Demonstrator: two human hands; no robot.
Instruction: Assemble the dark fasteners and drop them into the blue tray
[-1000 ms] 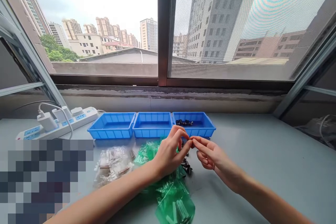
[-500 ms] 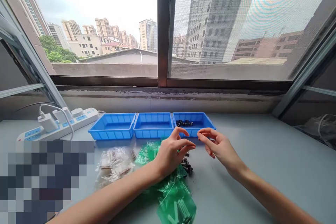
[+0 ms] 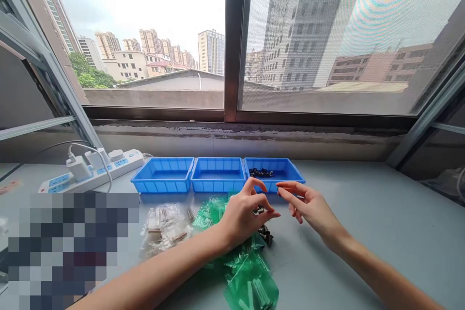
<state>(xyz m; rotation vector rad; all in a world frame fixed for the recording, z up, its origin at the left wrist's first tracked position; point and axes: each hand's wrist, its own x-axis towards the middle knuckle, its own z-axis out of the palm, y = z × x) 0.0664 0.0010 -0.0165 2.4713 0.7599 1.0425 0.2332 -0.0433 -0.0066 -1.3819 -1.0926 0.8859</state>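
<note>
My left hand (image 3: 249,215) hovers over a green plastic bag (image 3: 252,283) of pale slender pieces, fingers curved and apart, with nothing visible in its grip. Just beneath and beyond its fingers lies a small pile of dark screw-like parts (image 3: 267,236), partly hidden by that hand. My right hand (image 3: 308,201) is held to the right, thumb and forefinger pinched together. A tiny dark bit shows at those fingertips, too small to name. More dark parts (image 3: 260,173) lie inside the right-hand blue tray (image 3: 286,177), behind both hands.
Two more blue trays (image 3: 218,185) (image 3: 162,186) stand left of it in a row. Clear bags of small pieces (image 3: 165,227) lie left of the green bags. A white power strip (image 3: 125,167) with plugs and cables sits at the back left, below the window (image 3: 230,58).
The view has shifted slightly, so the scene sits further right. The left hand's thumb and fingers have moved a little lower and spread; the right hand keeps its pinch.
</note>
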